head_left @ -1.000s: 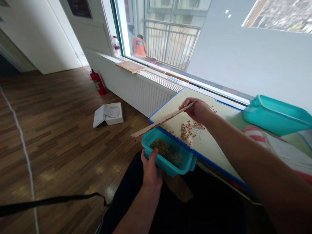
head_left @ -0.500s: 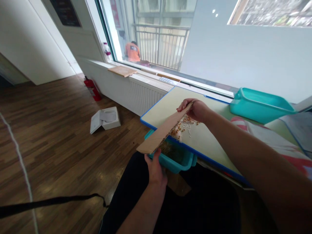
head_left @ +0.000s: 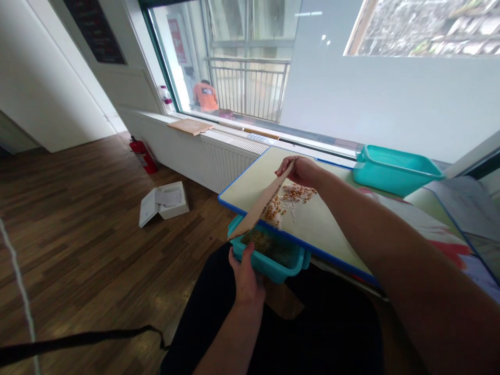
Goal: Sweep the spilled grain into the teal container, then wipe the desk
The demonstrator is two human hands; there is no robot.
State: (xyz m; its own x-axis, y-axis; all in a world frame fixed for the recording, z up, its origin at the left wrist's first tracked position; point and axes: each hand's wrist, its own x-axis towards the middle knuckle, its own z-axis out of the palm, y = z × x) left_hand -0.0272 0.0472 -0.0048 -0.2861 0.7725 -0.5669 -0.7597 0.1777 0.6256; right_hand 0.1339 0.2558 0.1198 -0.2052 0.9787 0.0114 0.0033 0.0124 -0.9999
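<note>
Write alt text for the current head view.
A person's right hand holds a cardboard strip beside loose orange and white grains on a blue-edged table; the left hand grips a teal tub containing greenish grains at the table's edge. Another teal tub stands by the window.

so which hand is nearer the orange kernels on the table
Right: the right hand, holding the cardboard strip, is close by the orange kernels; the left hand is farther off, gripping the teal tub at the near edge of the table.
</note>
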